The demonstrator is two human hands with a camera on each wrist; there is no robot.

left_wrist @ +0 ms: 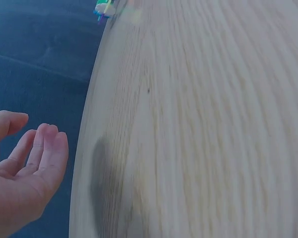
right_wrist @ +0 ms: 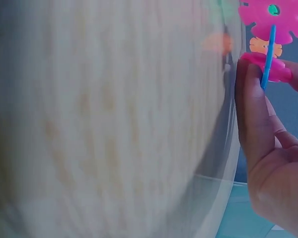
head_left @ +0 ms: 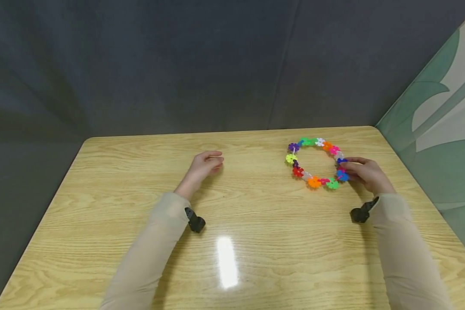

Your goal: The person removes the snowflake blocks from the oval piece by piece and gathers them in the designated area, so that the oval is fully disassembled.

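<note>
A ring of interlocked flower-shaped plastic discs point(head_left: 314, 182) in many colours lies toward the far right of the table. My right hand point(head_left: 368, 175) pinches its right side, next to the blue pieces. In the right wrist view, fingers and thumb of that hand point(right_wrist: 275, 158) hold a pink disc point(right_wrist: 278, 69), with a blue one joined to it edge-on. My left hand point(head_left: 202, 168) is held above the table, left of the ring and apart from it. Its fingers are loosely bent with nothing between them, as the left wrist view of the hand point(left_wrist: 30, 173) also shows.
The wooden table point(head_left: 255, 224) has a bright light reflection near its front. A dark curtain point(head_left: 232, 64) stands along the back and left edges. A green-and-white patterned surface point(head_left: 449, 150) borders the right side. Each wrist carries a small black camera point(head_left: 195, 221).
</note>
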